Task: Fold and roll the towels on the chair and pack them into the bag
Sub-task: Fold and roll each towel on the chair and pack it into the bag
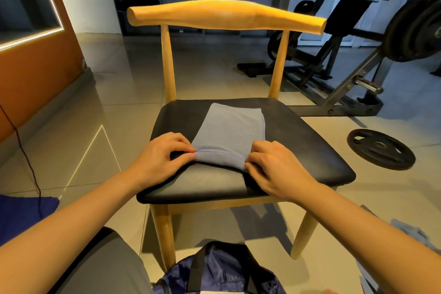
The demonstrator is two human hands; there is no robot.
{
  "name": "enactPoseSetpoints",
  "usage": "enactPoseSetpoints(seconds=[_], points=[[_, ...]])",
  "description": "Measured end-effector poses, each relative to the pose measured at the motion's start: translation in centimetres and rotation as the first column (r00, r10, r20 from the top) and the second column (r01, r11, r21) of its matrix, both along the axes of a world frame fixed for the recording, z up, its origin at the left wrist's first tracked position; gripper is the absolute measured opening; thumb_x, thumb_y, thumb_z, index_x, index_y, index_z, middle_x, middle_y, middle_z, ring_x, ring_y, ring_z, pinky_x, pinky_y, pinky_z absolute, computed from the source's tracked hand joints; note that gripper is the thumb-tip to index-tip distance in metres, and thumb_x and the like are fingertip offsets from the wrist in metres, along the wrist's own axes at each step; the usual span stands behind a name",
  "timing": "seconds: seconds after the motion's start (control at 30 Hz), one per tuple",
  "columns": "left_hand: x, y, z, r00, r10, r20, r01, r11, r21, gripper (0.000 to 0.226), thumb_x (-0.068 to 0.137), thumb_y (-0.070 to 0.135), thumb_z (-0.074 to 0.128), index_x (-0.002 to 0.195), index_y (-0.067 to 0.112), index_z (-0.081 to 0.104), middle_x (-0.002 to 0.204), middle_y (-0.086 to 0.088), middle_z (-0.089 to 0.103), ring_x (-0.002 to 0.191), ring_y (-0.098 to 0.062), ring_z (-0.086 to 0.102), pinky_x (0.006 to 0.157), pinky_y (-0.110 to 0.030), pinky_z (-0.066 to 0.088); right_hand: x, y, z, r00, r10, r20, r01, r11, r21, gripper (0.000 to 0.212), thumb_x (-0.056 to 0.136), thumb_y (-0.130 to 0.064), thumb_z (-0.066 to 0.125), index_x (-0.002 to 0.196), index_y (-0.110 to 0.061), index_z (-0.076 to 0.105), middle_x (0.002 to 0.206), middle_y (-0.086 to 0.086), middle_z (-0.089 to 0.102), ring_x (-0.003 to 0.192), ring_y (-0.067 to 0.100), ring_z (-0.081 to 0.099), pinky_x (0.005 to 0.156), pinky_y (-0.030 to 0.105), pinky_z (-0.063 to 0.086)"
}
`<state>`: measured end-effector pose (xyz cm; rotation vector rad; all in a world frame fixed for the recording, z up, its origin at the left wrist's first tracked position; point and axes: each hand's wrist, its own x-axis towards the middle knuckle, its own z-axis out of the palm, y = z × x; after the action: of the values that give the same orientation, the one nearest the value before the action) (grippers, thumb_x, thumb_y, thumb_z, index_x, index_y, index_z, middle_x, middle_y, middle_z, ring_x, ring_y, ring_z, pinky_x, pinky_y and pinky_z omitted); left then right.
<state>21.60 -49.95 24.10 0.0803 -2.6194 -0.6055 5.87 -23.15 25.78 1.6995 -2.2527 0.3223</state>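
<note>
A light blue towel (230,130), folded into a long strip, lies on the black seat of a wooden chair (298,141). Its near end is turned over into a small roll with a stitched hem showing. My left hand (162,160) pinches the left end of that roll. My right hand (274,169) pinches the right end. A dark blue bag (219,272) with black straps sits on the floor in front of the chair, at the bottom of the view.
A weight plate (380,148) lies on the tiled floor right of the chair. Gym machines (358,43) stand behind it. More blue cloth (410,234) lies on the floor at lower right. An orange wall (35,67) and a thin cable are at left.
</note>
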Motion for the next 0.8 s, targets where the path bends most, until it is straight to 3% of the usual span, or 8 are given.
enactPoseSetpoints(seconds=[0.1, 0.27, 0.33, 0.4, 0.5, 0.57, 0.67, 0.8], points=[[0.2, -0.3, 0.0, 0.999, -0.012, 0.044, 0.013, 1.000, -0.027, 0.032, 0.093, 0.053, 0.060, 0.115, 0.033, 0.072, 0.108, 0.019, 0.059, 0.105, -0.005, 0.055, 0.089, -0.029, 0.049, 0.2, 0.5, 0.0, 0.999, 0.011, -0.040, -0.010, 0.999, 0.043, 0.020, 0.093, -0.041, 0.058, 0.095, -0.023, 0.067, 0.095, -0.004, 0.056, 0.082, 0.018, 0.053, 0.070, 0.035, 0.047], [-1.1, 0.3, 0.6, 0.992, 0.053, 0.111, -0.051, 0.998, -0.024, 0.013, 0.101, 0.042, 0.053, 0.100, 0.037, 0.065, 0.104, 0.016, 0.051, 0.100, -0.005, 0.049, 0.092, -0.031, 0.043, 0.2, -0.2, -0.3, 0.994, -0.103, 0.022, 0.101, 0.993, 0.065, 0.011, 0.099, -0.023, 0.055, 0.096, -0.015, 0.063, 0.094, 0.003, 0.058, 0.083, 0.027, 0.054, 0.072, 0.043, 0.048], [-1.8, 0.6, 1.1, 0.981, 0.078, 0.179, -0.079, 0.997, -0.005, 0.016, 0.104, 0.036, 0.050, 0.091, 0.040, 0.058, 0.100, 0.016, 0.048, 0.099, -0.005, 0.047, 0.090, -0.030, 0.040, 0.1, -0.2, 0.4, 0.971, -0.164, 0.176, 0.150, 0.984, 0.092, 0.015, 0.102, -0.022, 0.050, 0.098, -0.013, 0.061, 0.096, 0.003, 0.059, 0.086, 0.027, 0.054, 0.077, 0.043, 0.048], [-2.4, 0.9, 1.6, 0.967, 0.103, 0.233, -0.113, 0.993, 0.030, 0.025, 0.105, 0.032, 0.045, 0.088, 0.026, 0.061, 0.099, 0.010, 0.048, 0.096, -0.009, 0.047, 0.090, -0.033, 0.040, -0.2, -0.2, 1.2, 0.886, -0.210, 0.413, 0.173, 0.977, 0.126, 0.018, 0.104, -0.022, 0.048, 0.092, -0.013, 0.059, 0.090, 0.002, 0.061, 0.082, 0.024, 0.054, 0.076, 0.042, 0.048], [-3.1, 1.3, 2.4, 0.943, 0.134, 0.305, -0.175, 0.978, 0.112, 0.041, 0.106, 0.028, 0.044, 0.088, -0.004, 0.062, 0.097, -0.017, 0.056, 0.089, -0.025, 0.052, 0.086, -0.048, 0.044, -0.8, -0.3, 2.0, 0.721, -0.227, 0.654, 0.185, 0.974, 0.134, 0.020, 0.104, -0.019, 0.049, 0.085, -0.017, 0.056, 0.082, -0.003, 0.059, 0.074, 0.018, 0.051, 0.071, 0.035, 0.044], [-3.5, 1.5, 2.8, 0.931, 0.140, 0.336, -0.194, 0.972, 0.135, 0.047, 0.104, 0.028, 0.046, 0.077, -0.008, 0.057, 0.094, -0.029, 0.055, 0.079, -0.031, 0.050, 0.079, -0.053, 0.044, -1.2, -0.4, 2.0, 0.659, -0.240, 0.713, 0.212, 0.968, 0.130, 0.009, 0.102, -0.019, 0.052, 0.095, -0.018, 0.056, 0.090, 0.003, 0.065, 0.079, 0.026, 0.057, 0.073, 0.039, 0.049], [-3.8, 1.5, 2.9, 0.920, 0.163, 0.357, -0.216, 0.970, 0.112, 0.049, 0.101, 0.037, 0.051, 0.062, 0.008, 0.049, 0.086, -0.023, 0.055, 0.072, -0.025, 0.050, 0.069, -0.043, 0.042, -1.4, -0.6, 1.6, 0.743, -0.263, 0.615, 0.232, 0.964, 0.132, 0.002, 0.101, -0.025, 0.054, 0.101, -0.023, 0.056, 0.087, -0.001, 0.065, 0.077, 0.023, 0.061, 0.066, 0.036, 0.050], [-3.6, 1.7, 1.6, 0.972, 0.205, 0.116, -0.218, 0.969, 0.118, 0.019, 0.093, 0.036, 0.067, 0.078, 0.026, 0.060, 0.081, 0.007, 0.062, 0.075, -0.011, 0.058, 0.071, -0.030, 0.048, -1.1, -0.3, 0.7, 0.973, -0.181, 0.145, 0.189, 0.981, -0.040, 0.005, 0.096, -0.022, 0.060, 0.096, -0.020, 0.064, 0.092, -0.001, 0.058, 0.080, 0.024, 0.055, 0.065, 0.039, 0.047]])
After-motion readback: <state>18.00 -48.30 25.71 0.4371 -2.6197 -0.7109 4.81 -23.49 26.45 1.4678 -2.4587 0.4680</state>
